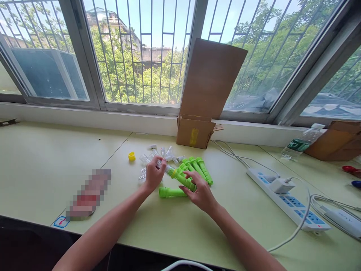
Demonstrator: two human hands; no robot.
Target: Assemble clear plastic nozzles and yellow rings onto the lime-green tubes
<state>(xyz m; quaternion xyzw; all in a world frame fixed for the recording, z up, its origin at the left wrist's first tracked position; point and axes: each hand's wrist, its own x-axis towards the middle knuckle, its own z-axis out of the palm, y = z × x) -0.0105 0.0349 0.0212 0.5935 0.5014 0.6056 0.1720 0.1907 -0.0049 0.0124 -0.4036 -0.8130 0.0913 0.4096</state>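
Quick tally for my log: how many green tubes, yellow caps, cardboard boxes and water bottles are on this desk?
Green tubes: 5 clear to see, counting the one held by the left hand and right hand; overlaps may hide more
Yellow caps: 1
Cardboard boxes: 2
Water bottles: 1
Total: 9

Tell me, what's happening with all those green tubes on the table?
A person is holding one green tube with both hands. The left hand pinches the clear piece at its tip, and the right hand grips the other end. More green tubes lie just beside them, with loose clear pieces and a yellow cap behind, on the pale table under the window.
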